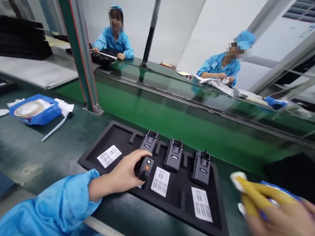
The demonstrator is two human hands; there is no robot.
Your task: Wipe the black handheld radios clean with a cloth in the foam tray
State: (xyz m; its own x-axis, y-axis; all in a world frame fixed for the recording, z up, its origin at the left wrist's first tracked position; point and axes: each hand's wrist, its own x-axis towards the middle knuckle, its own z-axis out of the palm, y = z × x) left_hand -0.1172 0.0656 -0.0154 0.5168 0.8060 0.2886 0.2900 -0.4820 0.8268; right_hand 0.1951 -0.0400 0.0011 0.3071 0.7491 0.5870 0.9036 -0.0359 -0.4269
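A dark device with an orange button (147,167) is pinched between the thumb and fingers of the left hand (124,172), over the black tray (221,214), left of its middle. Three similar devices (174,155) are seated along the tray's far side. A placing or lifting step is judged to be in hand; which of the two cannot be told. For the next move, a steady pinch and alignment with the tray's recesses would be called for. Right of the tray, the right hand (286,211) is blurred, its yellow-covered fingers (253,194) bent; whether the white piece (238,180) at their tips is gripped cannot be told.
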